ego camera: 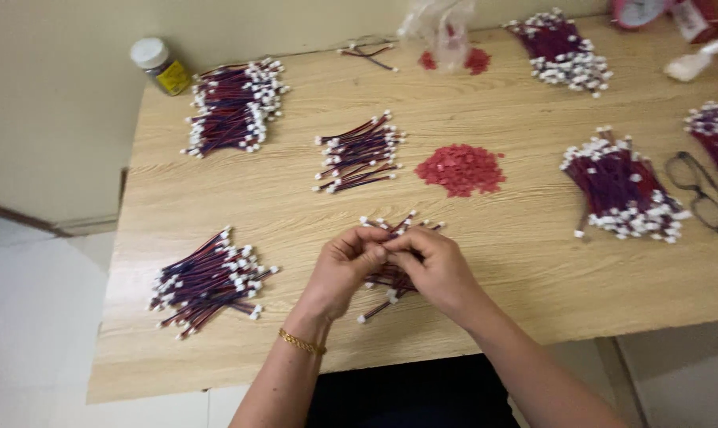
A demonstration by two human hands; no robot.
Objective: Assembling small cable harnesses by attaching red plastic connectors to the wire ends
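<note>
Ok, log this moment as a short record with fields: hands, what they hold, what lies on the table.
left hand: left hand meets the other at the fingertips, gold bracelet on the wrist
right hand: right hand pinches the same small part
held: too small to tell; a small wire bunch lies under the hands
table: wooden table
wire bundles: several red and dark bundles with white plugs, one at near left, one at centre
red pieces: loose pile
other: glasses at right, small jar at far left corner

Left hand [344, 265] and right hand [432, 268] together, fingertips pinched, forearms converging
</note>
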